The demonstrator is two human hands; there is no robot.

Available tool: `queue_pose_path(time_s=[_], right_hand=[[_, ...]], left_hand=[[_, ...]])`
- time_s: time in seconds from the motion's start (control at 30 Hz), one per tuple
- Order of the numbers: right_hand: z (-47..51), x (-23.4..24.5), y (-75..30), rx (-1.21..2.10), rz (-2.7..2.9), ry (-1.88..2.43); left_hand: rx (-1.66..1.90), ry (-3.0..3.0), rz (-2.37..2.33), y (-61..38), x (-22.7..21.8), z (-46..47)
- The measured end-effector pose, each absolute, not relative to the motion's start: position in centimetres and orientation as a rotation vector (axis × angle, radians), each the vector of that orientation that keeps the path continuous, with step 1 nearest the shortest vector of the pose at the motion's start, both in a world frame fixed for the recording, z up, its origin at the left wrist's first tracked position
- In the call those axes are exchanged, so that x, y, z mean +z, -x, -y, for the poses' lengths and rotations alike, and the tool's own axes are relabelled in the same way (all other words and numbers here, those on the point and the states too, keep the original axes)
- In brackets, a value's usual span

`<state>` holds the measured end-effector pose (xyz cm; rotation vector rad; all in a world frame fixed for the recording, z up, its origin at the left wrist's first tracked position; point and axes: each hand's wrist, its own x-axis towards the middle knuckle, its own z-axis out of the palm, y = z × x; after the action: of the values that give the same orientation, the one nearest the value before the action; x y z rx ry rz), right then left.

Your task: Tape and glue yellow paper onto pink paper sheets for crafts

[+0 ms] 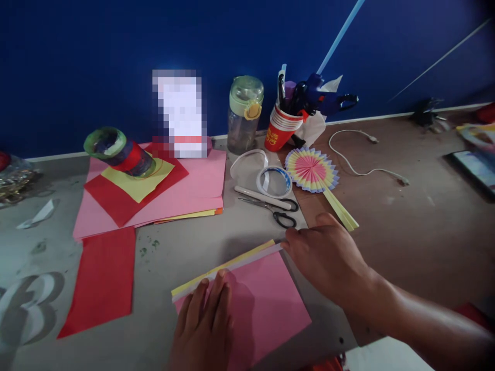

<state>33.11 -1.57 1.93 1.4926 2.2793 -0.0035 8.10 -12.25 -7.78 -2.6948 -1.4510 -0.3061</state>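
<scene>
A pink paper sheet (266, 304) lies on the table in front of me, stacked with white and yellow sheets whose folded edge (228, 267) shows along its far side. My left hand (203, 327) lies flat on the pink sheet, fingertips at the fold. My right hand (327, 257) presses its fingertips on the right end of the same fold, fingers held together. Neither hand holds anything up.
Black-handled scissors (276, 210), a tape roll (274, 181) and a pleated paper fan (312, 170) lie just beyond. A stack of pink, red and yellow paper (193, 190) sits at left, a red sheet (102, 281) nearer. A bottle (244, 114), a red cup of tools (281, 128) and a white cable (363, 165) stand behind.
</scene>
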Motion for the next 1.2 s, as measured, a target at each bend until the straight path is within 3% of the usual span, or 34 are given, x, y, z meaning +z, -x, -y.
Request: queue_pose_path(time_s=[1.2], right_hand=[[0.2, 1.8, -32.4, -0.150, -2.197, -1.431]], left_hand=[[-0.336, 2.687, 1.443, -8.4, -7.6, 12.1]])
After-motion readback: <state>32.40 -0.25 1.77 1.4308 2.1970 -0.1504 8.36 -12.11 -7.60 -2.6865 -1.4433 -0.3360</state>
